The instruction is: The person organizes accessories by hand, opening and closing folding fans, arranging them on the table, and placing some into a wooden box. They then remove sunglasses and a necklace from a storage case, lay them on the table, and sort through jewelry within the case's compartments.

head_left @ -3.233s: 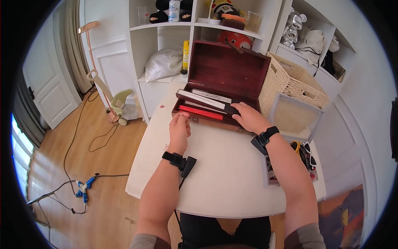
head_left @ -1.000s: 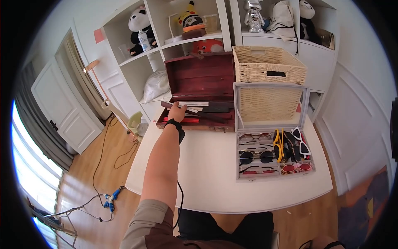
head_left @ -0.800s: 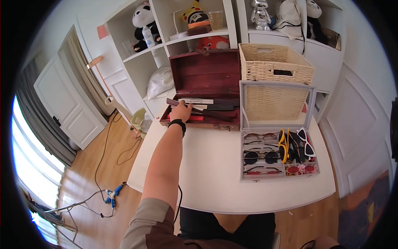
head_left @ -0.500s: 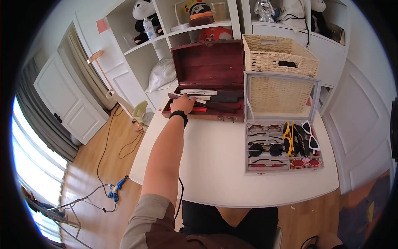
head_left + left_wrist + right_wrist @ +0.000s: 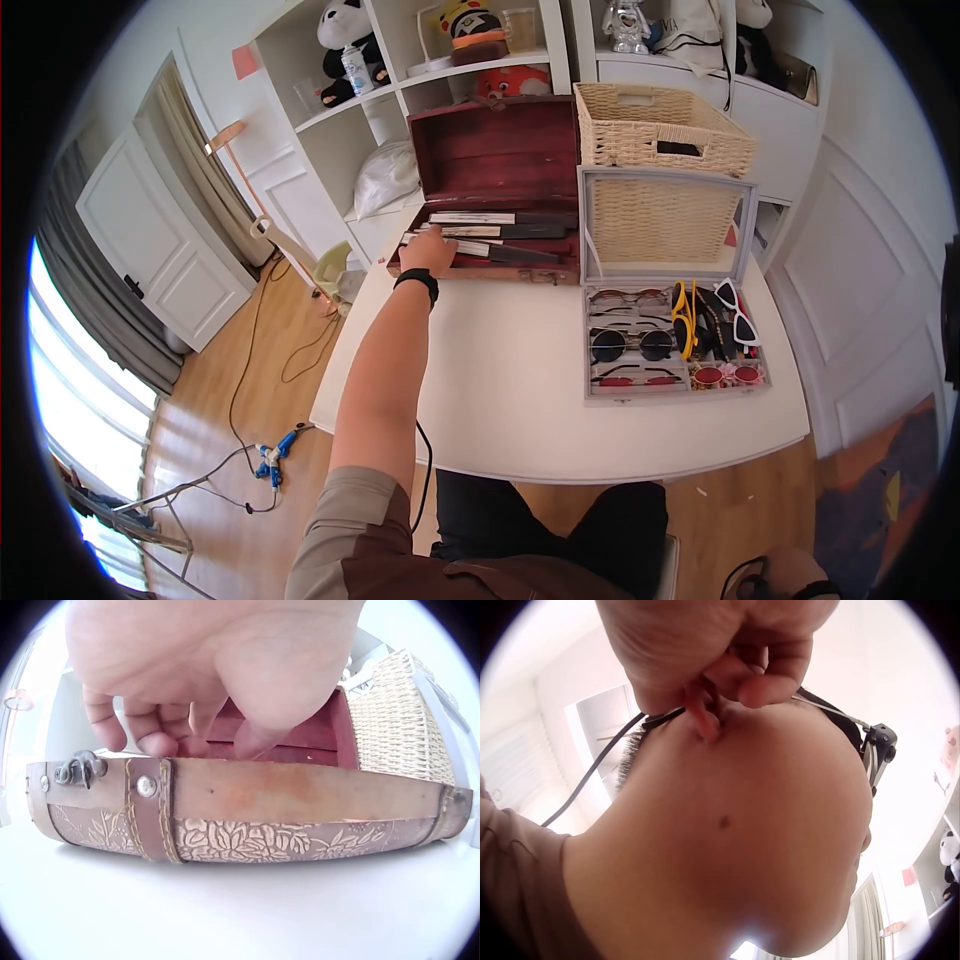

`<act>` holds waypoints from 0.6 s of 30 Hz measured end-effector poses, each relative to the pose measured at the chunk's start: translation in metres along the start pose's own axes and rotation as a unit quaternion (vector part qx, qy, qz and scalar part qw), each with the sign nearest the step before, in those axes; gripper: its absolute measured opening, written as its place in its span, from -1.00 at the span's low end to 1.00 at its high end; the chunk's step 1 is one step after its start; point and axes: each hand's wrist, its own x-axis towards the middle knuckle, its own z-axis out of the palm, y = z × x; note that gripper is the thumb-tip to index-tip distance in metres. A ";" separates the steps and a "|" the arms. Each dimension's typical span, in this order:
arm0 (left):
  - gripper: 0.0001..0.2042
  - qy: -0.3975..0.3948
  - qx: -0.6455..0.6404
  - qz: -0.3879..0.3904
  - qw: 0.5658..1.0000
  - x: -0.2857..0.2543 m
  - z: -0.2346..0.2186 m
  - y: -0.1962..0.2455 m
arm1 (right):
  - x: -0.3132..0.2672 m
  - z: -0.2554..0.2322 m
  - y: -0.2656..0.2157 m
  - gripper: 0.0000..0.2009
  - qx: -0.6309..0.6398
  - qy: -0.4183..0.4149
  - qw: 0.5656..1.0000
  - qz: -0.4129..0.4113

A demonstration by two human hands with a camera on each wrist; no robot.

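An open dark red box stands at the back of the table, with leafy relief on its front in the left wrist view. Several folded fans lie in it, pale at one end and black at the other. My left hand reaches over the box's front left corner, its bent fingers around the pale end of the front fan. In the left wrist view the fingertips come down right behind the leather rim. My right hand is raised beside the head, curled fingers at the ear.
To the right on the white table stands an open glasses case holding several sunglasses, its clear lid upright. A woven basket is behind it. Shelves with plush toys rise behind the box; cables run over the floor at left.
My right hand has left the box and gone up to the ear. My left hand has lowered the front fan toward the box's front, where it now covers the red one.
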 end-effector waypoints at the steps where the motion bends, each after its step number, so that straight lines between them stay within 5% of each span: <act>1: -0.55 0.048 -0.014 0.018 0.999 -0.003 -0.002 0.000 | 0.001 0.001 -0.002 -0.91 0.000 0.000 1.000 0.000; 4: -0.61 0.135 -0.060 0.049 0.988 -0.014 -0.009 0.006 | 0.003 0.003 -0.004 -0.91 -0.004 -0.005 1.000 0.004; 7: -0.74 0.178 -0.267 0.171 0.931 -0.039 -0.031 0.017 | 0.005 0.007 -0.007 -0.91 -0.007 -0.011 1.000 0.009; 15: -0.83 0.086 -0.556 0.241 0.791 -0.123 -0.053 0.044 | 0.012 0.021 -0.011 -0.91 -0.018 -0.024 0.999 0.023; 18: -0.84 0.053 -0.571 0.239 0.784 -0.134 -0.029 0.046 | 0.017 0.027 -0.013 -0.91 -0.020 -0.033 0.999 0.031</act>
